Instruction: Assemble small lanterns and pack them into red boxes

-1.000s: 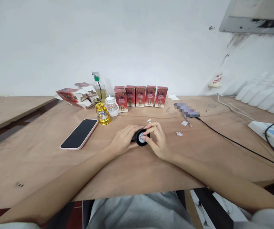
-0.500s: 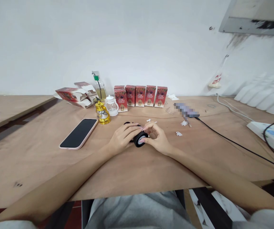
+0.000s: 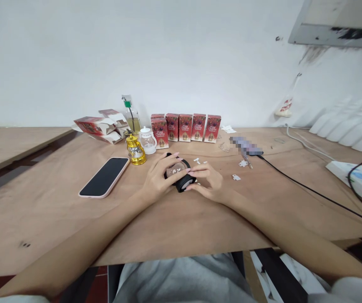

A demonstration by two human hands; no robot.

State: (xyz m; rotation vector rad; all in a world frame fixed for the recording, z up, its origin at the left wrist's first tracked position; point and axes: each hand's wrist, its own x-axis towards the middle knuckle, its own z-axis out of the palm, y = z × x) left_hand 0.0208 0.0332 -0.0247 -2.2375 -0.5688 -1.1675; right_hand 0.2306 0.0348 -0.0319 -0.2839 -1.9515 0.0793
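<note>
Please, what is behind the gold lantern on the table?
Behind the gold lantern are a bottle and, to the right, a white lantern. A dark top, perhaps another lantern's, shows just behind; what is below it is covered.

Black lantern (image 3: 183, 182) partly hidden by hands (image 3: 158, 180), device (image 3: 246, 146) pixelated, white strip (image 3: 357, 179) cut off

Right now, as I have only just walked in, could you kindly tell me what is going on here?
A person is handling a black lantern with both hands. The left hand holds its body, while the right hand has its fingers on its base. The lantern is tipped, its base toward the right hand. A gold lantern and a white lantern stand to the left, and red boxes stand near the wall.
</note>
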